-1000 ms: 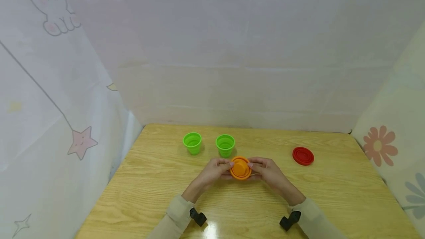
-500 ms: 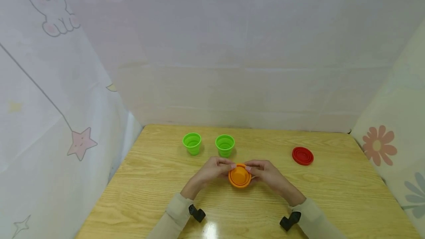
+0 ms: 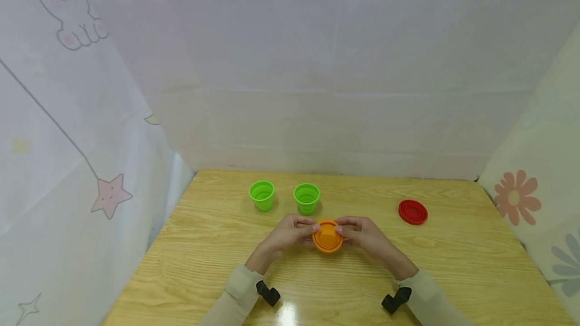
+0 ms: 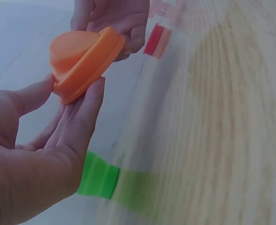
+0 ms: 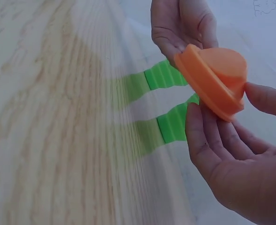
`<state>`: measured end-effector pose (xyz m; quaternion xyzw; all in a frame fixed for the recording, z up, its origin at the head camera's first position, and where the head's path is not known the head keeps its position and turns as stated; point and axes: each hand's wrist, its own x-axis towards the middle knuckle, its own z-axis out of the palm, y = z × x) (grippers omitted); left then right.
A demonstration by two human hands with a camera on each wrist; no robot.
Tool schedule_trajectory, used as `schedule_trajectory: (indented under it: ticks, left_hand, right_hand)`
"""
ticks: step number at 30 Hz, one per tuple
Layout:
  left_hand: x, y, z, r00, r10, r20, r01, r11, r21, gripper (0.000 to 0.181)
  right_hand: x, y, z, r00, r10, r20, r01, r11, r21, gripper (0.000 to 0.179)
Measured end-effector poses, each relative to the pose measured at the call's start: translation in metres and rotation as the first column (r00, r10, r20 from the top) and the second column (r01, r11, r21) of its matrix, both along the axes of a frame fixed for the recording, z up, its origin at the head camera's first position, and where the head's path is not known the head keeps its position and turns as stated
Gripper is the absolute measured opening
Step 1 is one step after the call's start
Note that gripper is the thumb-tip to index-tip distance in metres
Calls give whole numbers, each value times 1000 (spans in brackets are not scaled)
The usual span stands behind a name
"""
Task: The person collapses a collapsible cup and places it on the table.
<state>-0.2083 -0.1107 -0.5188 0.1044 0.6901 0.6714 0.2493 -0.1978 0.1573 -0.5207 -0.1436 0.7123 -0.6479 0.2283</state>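
Between both hands, raised off the table, is an orange collapsible cup (image 3: 328, 237), partly folded, with its middle bulging out past the rim in both wrist views. My left hand (image 3: 289, 235) pinches its left side, thumb on the near face and fingers behind. On the opposite side my right hand (image 3: 366, 238) grips it the same way; in the right wrist view the thumb (image 5: 268, 99) presses the bulging part. Just beyond the hands stands a green cup (image 3: 306, 198), extended and upright. A second green cup (image 3: 262, 195) stands to its left.
A red collapsible cup (image 3: 413, 212), folded flat, lies on the right of the wooden table (image 3: 453, 265). Patterned cloth (image 3: 335, 74) hangs behind the table and along both sides. Each sleeve carries a small black wrist camera (image 3: 269, 294).
The orange cup has come slightly nearer to me and tilted, while both thumbs have shifted to its upper rim. The green cups and the red one have stayed in place.
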Motion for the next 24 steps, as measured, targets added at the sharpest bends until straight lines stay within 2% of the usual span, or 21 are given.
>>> schedule_trajectory:
  ticks: [5,8,13,18,24]
  left_hand:
    - [2,5,-4,998,2,65,-8,996,84,35]
    - [3,7,-5,997,13,82,-21,995,94,36]
    - [4,8,-1,998,15,65,-19,998,61,38]
    - [5,8,0,1000,12,17,-12,1000,21,36]
    - [7,11,0,997,49,-65,-54,995,-85,30]
  right_hand:
    - [-1,0,-2,999,-42,22,42,999,-18,55]
    - [-2,-1,-3,998,-53,36,54,998,-23,56]
    - [-2,-3,-6,997,-53,57,54,999,-9,53]
    - [1,-5,-5,999,-39,32,39,999,-16,46]
    - [2,-8,-2,998,-51,22,50,998,23,47]
